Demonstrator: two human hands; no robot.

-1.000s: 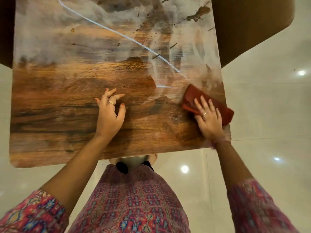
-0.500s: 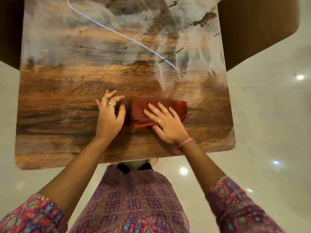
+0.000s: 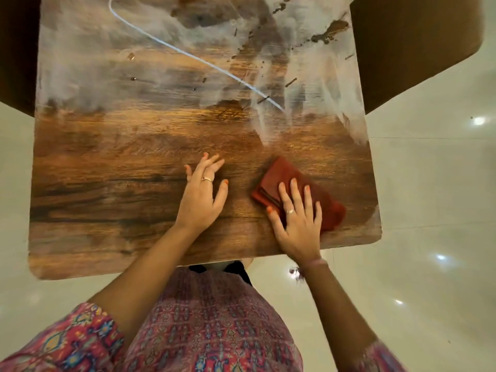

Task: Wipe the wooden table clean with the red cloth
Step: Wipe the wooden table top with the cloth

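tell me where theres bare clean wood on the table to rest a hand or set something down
The widest free patch is the near left of the wooden table, from the left hand out to the left edge. A narrower strip lies between that hand and the red cloth. The right hand presses the cloth near the right edge. The far half carries white smears.

Your right hand (image 3: 296,222) lies flat on the folded red cloth (image 3: 290,183), pressing it to the table (image 3: 120,162) near its right front corner. Your left hand (image 3: 202,196) rests open on bare wood beside it. White smears (image 3: 107,63) cover the far half.
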